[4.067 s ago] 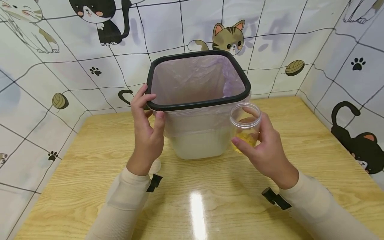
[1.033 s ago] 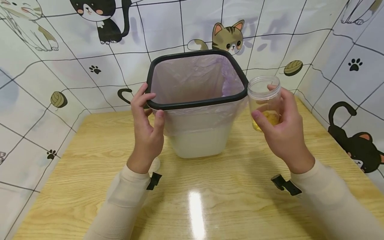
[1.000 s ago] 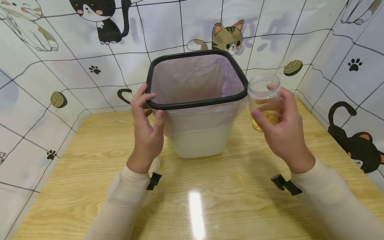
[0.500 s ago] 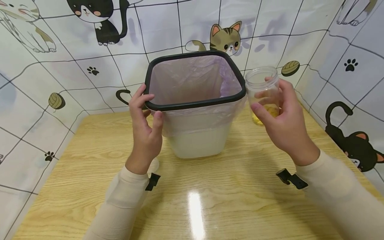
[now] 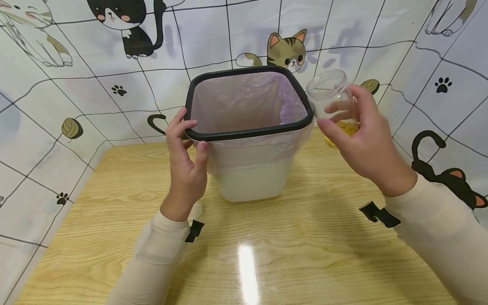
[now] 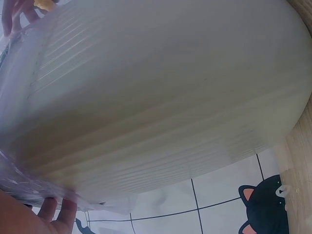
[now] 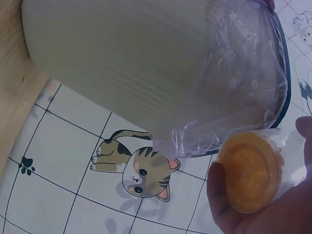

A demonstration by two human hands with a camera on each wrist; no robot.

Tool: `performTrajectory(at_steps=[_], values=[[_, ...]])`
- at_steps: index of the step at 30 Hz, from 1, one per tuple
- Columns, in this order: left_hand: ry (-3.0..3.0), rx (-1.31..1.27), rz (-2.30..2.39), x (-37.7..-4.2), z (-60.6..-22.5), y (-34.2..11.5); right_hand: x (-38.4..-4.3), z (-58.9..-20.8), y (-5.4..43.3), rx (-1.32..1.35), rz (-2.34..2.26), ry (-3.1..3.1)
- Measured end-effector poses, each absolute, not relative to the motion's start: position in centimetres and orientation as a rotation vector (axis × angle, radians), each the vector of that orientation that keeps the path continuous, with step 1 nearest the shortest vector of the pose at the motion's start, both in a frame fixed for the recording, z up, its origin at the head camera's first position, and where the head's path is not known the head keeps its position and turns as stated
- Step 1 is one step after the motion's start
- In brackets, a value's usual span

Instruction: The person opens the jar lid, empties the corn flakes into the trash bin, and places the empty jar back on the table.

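A trash bin [image 5: 251, 182] with a black rim [image 5: 251, 134] and a thin purple liner [image 5: 240, 97] stands on the table. My left hand [image 5: 187, 171] grips the bin's near left corner, thumb at the front and fingers over the rim. In my right hand [image 5: 371, 144] is a clear lidless plastic jar [image 5: 322, 103], held round its side and raised just beyond the bin's right edge. The jar leans with its mouth toward the bin. Small yellow pieces [image 5: 347, 128] lie at its bottom; the right wrist view shows them through the jar's base [image 7: 248, 170].
A pale round disc [image 5: 196, 210] lies on the wooden table [image 5: 297, 254], partly hidden by the left wrist. Behind and at both sides rise sheets printed with cats [image 5: 287, 53] and a grid. Each sleeve bears a black clip [image 5: 379, 214].
My right hand has lifted the jar from in front of the bin to its right side, then tilted it leftward over the last half second. The left hand stays on the rim.
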State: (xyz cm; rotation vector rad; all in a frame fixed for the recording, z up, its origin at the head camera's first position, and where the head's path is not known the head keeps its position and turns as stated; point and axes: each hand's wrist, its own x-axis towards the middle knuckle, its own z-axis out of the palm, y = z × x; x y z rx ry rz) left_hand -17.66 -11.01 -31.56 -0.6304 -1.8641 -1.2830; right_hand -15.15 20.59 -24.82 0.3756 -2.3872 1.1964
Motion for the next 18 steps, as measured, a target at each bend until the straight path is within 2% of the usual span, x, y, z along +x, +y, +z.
performTrajectory(at_steps=[18], values=[[-1.883,-0.623,-1.276,-17.6,-31.5,-11.0,-16.0,-22.8,20.7,0.372,1.048,-2.542]])
